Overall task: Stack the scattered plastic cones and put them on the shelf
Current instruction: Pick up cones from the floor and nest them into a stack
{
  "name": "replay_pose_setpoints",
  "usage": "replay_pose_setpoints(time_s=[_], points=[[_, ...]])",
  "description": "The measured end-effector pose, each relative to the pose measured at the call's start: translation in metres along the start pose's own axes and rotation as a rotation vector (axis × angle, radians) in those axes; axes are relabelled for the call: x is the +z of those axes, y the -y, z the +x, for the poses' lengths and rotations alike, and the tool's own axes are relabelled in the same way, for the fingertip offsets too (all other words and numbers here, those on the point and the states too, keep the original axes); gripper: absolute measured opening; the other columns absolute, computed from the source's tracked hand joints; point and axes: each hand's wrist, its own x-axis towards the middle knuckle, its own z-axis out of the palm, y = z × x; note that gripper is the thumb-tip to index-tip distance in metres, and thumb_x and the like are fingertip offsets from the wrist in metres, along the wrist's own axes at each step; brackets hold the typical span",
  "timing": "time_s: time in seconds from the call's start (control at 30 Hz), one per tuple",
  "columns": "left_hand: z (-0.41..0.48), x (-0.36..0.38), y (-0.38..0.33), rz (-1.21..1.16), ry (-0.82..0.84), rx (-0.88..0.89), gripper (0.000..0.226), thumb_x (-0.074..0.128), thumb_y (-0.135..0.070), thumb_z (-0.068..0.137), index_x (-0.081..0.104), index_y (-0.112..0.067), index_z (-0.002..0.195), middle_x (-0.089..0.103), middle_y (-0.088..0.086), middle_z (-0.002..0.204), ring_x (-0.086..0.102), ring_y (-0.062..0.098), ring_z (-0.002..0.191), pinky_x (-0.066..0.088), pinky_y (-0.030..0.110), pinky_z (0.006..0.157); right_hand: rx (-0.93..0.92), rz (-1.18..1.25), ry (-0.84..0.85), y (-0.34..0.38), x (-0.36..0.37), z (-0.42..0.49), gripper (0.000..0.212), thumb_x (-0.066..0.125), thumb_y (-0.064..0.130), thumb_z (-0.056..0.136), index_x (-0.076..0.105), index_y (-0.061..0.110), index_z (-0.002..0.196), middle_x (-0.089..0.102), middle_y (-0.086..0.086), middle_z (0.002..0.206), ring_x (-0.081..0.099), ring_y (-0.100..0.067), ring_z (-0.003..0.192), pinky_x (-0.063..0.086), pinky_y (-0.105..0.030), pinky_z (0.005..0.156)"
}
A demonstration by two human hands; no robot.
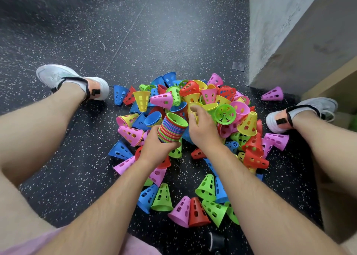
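Black speckled floor (135,42) carries the scattered cones (212,104), heaped at frame centre. My left grip (156,148) curls round the nested stack (172,129) just left of centre; my right grip (202,129) pinches a yellow cone (194,105) beside it.

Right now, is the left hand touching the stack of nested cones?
Touching. The head view shows the left hand curled round the lower end of the stack of nested cones, skin against plastic with no gap.

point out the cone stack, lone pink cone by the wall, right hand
cone stack (172,130), head view, banded side
lone pink cone (273,94), head view, perforated side
right hand (202,128), head view, back of hand
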Motion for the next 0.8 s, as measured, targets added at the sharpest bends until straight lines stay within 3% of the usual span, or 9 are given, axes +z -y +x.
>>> replay_pose_setpoints(time_s=[0.13, 0.3, 0.43, 0.57, 0.67, 0.8], points=[[0.007, 0.003, -0.005, -0.023, 0.008, -0.001, 0.059, 0.090, -0.014, 0.072, 0.055, -0.021, 0.118, 0.069, 0.001, 0.099, 0.069, 0.013, 0.084, 0.054, 0.021, 0.067, -0.049, -0.390, 0.047, -0.015, -0.001, 0.039, 0.037, 0.051, 0.024, 0.099, 0.056, 0.016, 0.135, 0.060, -0.003, 0.132, 0.043, -0.027, 0.128, 0.033, -0.042, 0.107], [0.018, 0.006, -0.007, -0.047, 0.021, -0.009, 0.058, 0.090, -0.018, 0.071, 0.055, -0.025, 0.116, 0.067, -0.001, 0.102, 0.067, 0.008, 0.084, 0.049, 0.019, 0.067, -0.100, -0.775, 0.137, -0.021, 0.003, 0.085, 0.037, 0.053, 0.034, 0.099, 0.053, 0.019, 0.132, 0.058, -0.005, 0.131, 0.043, -0.029, 0.126, 0.030, -0.042, 0.108], [0.023, 0.005, -0.005, -0.060, 0.017, 0.001, 0.054, 0.091, -0.019, 0.072, 0.054, -0.030, 0.110, 0.068, -0.002, 0.099, 0.068, 0.014, 0.088, 0.055, 0.030, 0.075, -0.096, -0.958, 0.212, -0.028, 0.007, 0.106, 0.034, 0.052, 0.037, 0.099, 0.058, 0.019, 0.127, 0.060, -0.006, 0.128, 0.045, -0.029, 0.124, 0.028, -0.041, 0.109], [0.023, 0.003, -0.002, -0.045, 0.008, -0.001, 0.055, 0.091, -0.023, 0.071, 0.055, -0.030, 0.111, 0.068, -0.002, 0.101, 0.069, 0.014, 0.089, 0.058, 0.034, 0.078, -0.128, -0.911, 0.241, -0.031, 0.005, 0.106, 0.023, 0.049, 0.030, 0.100, 0.062, 0.024, 0.118, 0.059, -0.004, 0.122, 0.046, -0.028, 0.119, 0.031, -0.042, 0.103], [0.021, 0.003, -0.003, -0.029, 0.013, -0.004, 0.058, 0.091, -0.023, 0.072, 0.054, -0.027, 0.117, 0.067, -0.004, 0.102, 0.068, 0.010, 0.090, 0.054, 0.029, 0.076, -0.218, -0.864, 0.264, -0.027, -0.010, 0.101, 0.021, 0.046, 0.028, 0.103, 0.060, 0.021, 0.118, 0.058, -0.005, 0.121, 0.048, -0.029, 0.117, 0.036, -0.042, 0.097], [0.018, 0.009, -0.004, -0.031, 0.024, 0.008, 0.060, 0.091, -0.020, 0.071, 0.055, -0.024, 0.119, 0.068, -0.001, 0.105, 0.067, 0.008, 0.088, 0.050, 0.024, 0.074, -0.270, -0.653, 0.169, -0.014, -0.047, 0.084, 0.019, 0.048, 0.026, 0.103, 0.061, 0.014, 0.109, 0.059, -0.008, 0.110, 0.054, -0.033, 0.103, 0.044, -0.045, 0.083]])
